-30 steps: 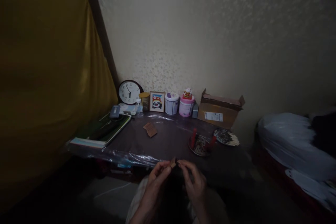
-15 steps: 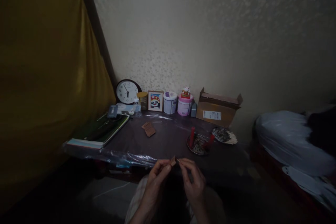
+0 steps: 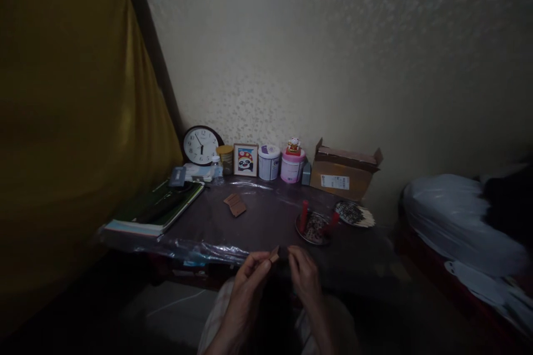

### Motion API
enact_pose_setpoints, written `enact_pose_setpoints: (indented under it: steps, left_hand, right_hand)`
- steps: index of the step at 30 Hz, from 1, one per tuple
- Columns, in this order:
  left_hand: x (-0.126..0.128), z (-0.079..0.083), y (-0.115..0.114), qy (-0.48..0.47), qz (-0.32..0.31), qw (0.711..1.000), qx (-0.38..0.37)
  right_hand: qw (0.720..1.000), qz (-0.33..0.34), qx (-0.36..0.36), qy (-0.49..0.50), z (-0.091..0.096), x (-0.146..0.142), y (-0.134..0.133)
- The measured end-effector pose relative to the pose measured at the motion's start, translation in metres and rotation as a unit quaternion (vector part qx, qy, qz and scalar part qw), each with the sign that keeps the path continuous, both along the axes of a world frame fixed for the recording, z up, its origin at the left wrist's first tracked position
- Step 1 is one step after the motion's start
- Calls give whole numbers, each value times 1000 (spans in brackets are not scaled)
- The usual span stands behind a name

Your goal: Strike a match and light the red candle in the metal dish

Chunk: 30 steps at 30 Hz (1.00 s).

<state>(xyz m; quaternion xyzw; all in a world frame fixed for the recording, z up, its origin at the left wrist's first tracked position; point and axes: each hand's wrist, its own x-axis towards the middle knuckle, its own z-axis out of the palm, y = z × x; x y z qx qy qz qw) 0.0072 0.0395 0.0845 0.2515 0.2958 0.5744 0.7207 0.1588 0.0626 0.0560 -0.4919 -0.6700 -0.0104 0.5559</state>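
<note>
My left hand (image 3: 245, 291) and my right hand (image 3: 306, 280) meet just in front of the table's near edge. Both pinch a small brown piece (image 3: 274, 255) between thumb and fingertips. The piece is tiny and the light is dim, so I cannot make out what it is. Further back on the dark table (image 3: 266, 222) lies a little stack of similar brown pieces (image 3: 235, 204). A round dish (image 3: 314, 227) with two red sticks standing in it sits just beyond my right hand.
Against the wall stand a clock (image 3: 201, 145), a framed panda picture (image 3: 245, 160), a white tin (image 3: 268, 162), a pink tub (image 3: 292, 165) and a cardboard box (image 3: 345, 173). Books (image 3: 158, 212) lie at the left. A second dish (image 3: 353, 213) and a bed (image 3: 462, 222) are at the right.
My hands stay pinched on the small piece. My right fingers have curled in closer over it. The view has shifted slightly.
</note>
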Motion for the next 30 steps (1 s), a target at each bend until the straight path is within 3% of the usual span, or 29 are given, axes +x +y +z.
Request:
enact_pose_setpoints:
  steps: [3, 8, 18, 30]
  left_hand:
    - [-1, -3, -1, -4, -10, 1000, -2]
    - [0, -2, -1, -11, 6, 999, -37]
    - [0, 5, -1, -1, 6, 999, -32]
    - [2, 7, -4, -28, -4, 999, -24]
  right_hand:
    - [997, -31, -15, 75, -9, 6, 11]
    - [983, 23, -41, 176, 10, -1, -1]
    - [994, 67, -1, 84, 13, -19, -21]
    - [994, 53, 3, 91, 17, -19, -21]
